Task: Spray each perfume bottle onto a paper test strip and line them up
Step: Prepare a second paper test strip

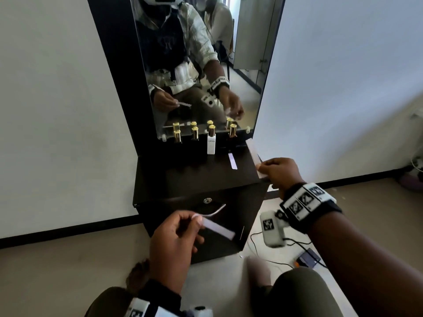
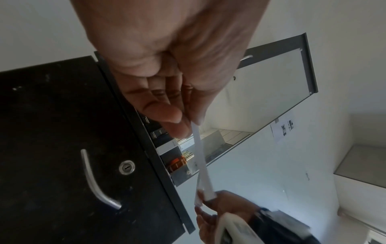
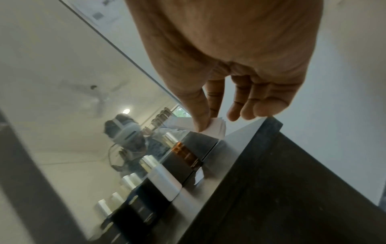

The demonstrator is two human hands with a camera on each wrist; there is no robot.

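Several gold-capped perfume bottles stand in a row at the mirror's foot; the white bottle (image 1: 211, 143) (image 3: 165, 183) is plainest, with an amber and black bottle (image 1: 232, 136) (image 3: 185, 154) to its right. One paper strip (image 1: 232, 161) lies flat on the black cabinet top (image 1: 183, 175) before them. My left hand (image 1: 176, 243) pinches a single paper strip (image 1: 218, 228) (image 2: 201, 158) in front of the cabinet door. My right hand (image 1: 278, 171) pinches the near end of a stack of strips (image 1: 254, 154) (image 3: 216, 127) at the top's right edge.
A mirror (image 1: 196, 65) rises behind the bottles and reflects me. The cabinet door has a metal handle (image 2: 94, 180) and a lock (image 2: 126, 167). Cables and a small device (image 1: 306, 259) lie on the floor at the right. White walls flank the cabinet.
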